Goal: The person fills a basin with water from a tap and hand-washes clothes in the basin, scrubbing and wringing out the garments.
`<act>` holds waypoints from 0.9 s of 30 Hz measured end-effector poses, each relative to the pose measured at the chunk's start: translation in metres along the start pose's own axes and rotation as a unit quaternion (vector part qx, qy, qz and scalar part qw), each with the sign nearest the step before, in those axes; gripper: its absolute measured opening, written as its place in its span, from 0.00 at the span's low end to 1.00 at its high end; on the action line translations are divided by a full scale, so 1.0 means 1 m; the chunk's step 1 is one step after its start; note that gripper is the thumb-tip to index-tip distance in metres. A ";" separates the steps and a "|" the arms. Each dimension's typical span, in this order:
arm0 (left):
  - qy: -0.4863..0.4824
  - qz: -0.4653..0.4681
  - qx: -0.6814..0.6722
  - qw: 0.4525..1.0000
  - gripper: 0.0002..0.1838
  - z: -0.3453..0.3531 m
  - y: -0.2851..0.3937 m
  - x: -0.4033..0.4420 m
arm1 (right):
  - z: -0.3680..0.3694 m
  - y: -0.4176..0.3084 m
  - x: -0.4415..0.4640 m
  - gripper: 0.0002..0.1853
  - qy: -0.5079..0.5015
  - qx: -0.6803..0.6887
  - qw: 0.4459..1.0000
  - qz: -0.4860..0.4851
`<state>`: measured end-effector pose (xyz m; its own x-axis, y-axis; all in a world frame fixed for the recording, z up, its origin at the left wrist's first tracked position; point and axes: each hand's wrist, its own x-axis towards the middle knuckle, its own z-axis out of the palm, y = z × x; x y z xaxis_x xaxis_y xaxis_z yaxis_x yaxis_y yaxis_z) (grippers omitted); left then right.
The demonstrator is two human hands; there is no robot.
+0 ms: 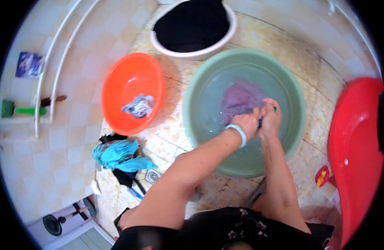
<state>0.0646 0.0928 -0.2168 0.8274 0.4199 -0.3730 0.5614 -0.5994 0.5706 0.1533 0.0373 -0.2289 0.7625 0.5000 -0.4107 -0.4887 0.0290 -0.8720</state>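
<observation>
A wide green basin [190,137] holds cloudy water, and a purple cloth [241,96] lies spread and partly sunk in it. My left hand [247,124], with a pale bracelet at its wrist, is closed over the cloth's near edge. Pressed against it is my right hand [270,118], its fingers curled round the bunched edge at the cloth's right side. A small dark bit of fabric [260,122] shows between the two hands. Most of what the fingers grip is hidden behind them.
An orange basin [110,100] with a crumpled grey-white cloth [140,106] stands left. Behind is a whitish tub [192,54] heaped with black fabric [194,25]. Turquoise and black clothes [119,155] lie near a floor drain [152,176]. A red tub [346,137] stands right.
</observation>
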 end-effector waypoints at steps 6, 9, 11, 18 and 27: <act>-0.009 -0.087 -0.241 0.967 0.42 -0.068 -0.026 -0.043 | 0.028 -0.018 -0.021 0.14 -0.128 -0.051 0.988 -0.075; 0.061 -0.140 -0.320 0.935 0.41 -0.124 -0.080 -0.079 | 0.022 -0.032 -0.019 0.19 -0.124 -0.076 0.989 -0.012; 0.045 -0.179 -0.354 0.917 0.32 -0.157 -0.128 -0.102 | 0.000 -0.026 -0.001 0.19 -0.123 -0.087 0.988 0.031; 0.157 -0.309 -0.049 0.937 0.46 -0.234 -0.252 -0.161 | -0.026 0.003 0.023 0.25 -0.116 -0.435 0.871 -0.195; 0.235 0.046 0.141 0.961 0.28 -0.164 -0.178 -0.121 | -0.040 0.051 0.054 0.28 -0.176 -0.666 0.691 -0.218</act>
<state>-0.1380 0.2601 -0.1530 0.8129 0.5770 0.0789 0.5223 -0.7823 0.3395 0.1864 0.0311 -0.3056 0.4487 0.8817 -0.1461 0.7578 -0.4620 -0.4607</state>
